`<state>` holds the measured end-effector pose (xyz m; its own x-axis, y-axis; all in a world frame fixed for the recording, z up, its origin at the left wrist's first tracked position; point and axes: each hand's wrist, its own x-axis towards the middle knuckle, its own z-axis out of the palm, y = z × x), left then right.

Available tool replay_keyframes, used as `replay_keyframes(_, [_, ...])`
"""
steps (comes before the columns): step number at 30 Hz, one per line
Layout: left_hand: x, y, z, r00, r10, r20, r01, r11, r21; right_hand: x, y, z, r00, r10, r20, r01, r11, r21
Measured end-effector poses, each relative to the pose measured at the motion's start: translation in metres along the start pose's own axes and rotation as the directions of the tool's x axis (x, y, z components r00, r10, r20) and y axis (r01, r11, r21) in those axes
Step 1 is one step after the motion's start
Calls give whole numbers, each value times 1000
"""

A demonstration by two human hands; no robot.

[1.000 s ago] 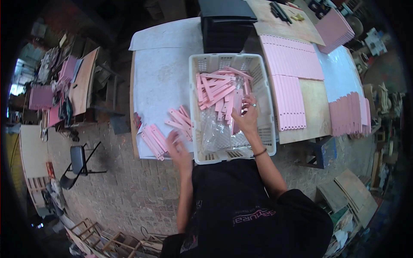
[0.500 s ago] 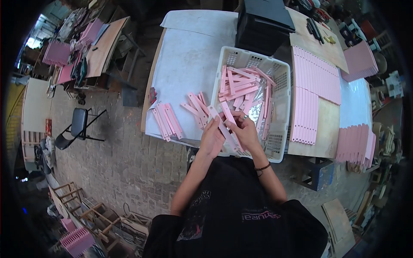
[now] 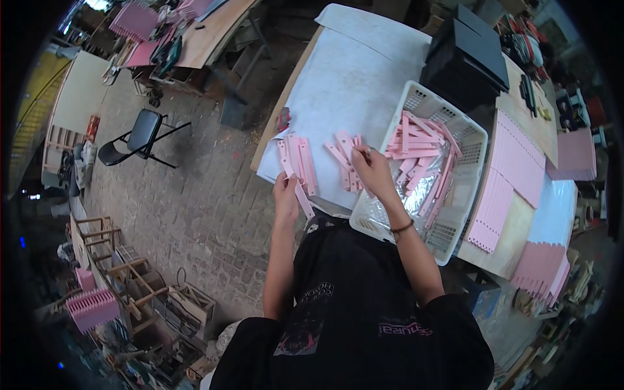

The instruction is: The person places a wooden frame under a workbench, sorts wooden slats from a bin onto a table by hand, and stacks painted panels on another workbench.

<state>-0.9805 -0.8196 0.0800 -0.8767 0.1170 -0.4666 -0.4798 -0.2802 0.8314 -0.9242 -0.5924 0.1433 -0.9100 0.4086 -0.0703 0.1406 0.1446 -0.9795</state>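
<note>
Pink strip (image 3: 303,201) held in left hand (image 3: 285,192), fingers closed around it, slanted at front edge of white-covered table (image 3: 364,71), beside row of pink strips (image 3: 304,159). Right hand (image 3: 374,174) placed over loose pink strips (image 3: 337,156), fingers curled; whether any strip is gripped cannot be made out. More strips piled in white crate (image 3: 465,151). On black shirt (image 3: 364,273), pink lettering (image 3: 409,329) read as "Samurai"; paler print (image 3: 318,292) too small to be read surely.
</note>
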Motion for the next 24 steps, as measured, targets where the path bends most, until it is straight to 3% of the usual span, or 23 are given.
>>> replay_keyframes(3, [34,-12,-19,991,135,-22,-126,963,237,42,15,29,999,52,14,-45,948,-315])
replay_keyframes(6, [68,-18,-23,979,197,54,-203,915,347,70,51,45,991,126,53,-78,840,-537])
replay_keyframes(7, [88,-23,-32,987,123,106,-160,847,508,72,80,48,997,67,30,-33,771,-636])
replay_keyframes(9, [93,-26,-15,889,436,143,-325,379,866,69,121,50,999,-51,3,32,586,-809])
replay_keyframes(10, [91,-28,-7,803,552,224,-319,81,944,66,127,50,1000,-12,11,16,531,-847])
replay_keyframes(11, [88,-27,-5,850,459,257,-354,137,925,63,133,50,1000,27,15,1,474,-881])
replay_keyframes(12, [91,-33,-7,839,465,282,-355,76,932,61,133,50,998,64,15,-13,414,-910])
replay_keyframes(14, [95,-49,-10,815,473,335,-357,-46,933,59,120,49,994,109,30,-25,464,-886])
replay_keyframes(18, [83,-44,-3,762,552,338,-361,-70,930,57,112,48,995,89,41,-6,467,-884])
replay_keyframes(20, [71,-32,15,677,625,389,-434,-88,896,56,80,54,952,293,-91,-246,551,-797])
replay_keyframes(21, [70,-38,20,722,530,444,-513,-19,858,55,68,57,907,396,-141,-364,571,-736])
replay_keyframes(23, [76,-61,30,758,335,560,-628,143,765,54,88,63,916,388,-104,-324,562,-761])
replay_keyframes(24, [81,-76,41,875,180,449,-483,255,838,53,102,67,920,382,-85,-303,557,-773])
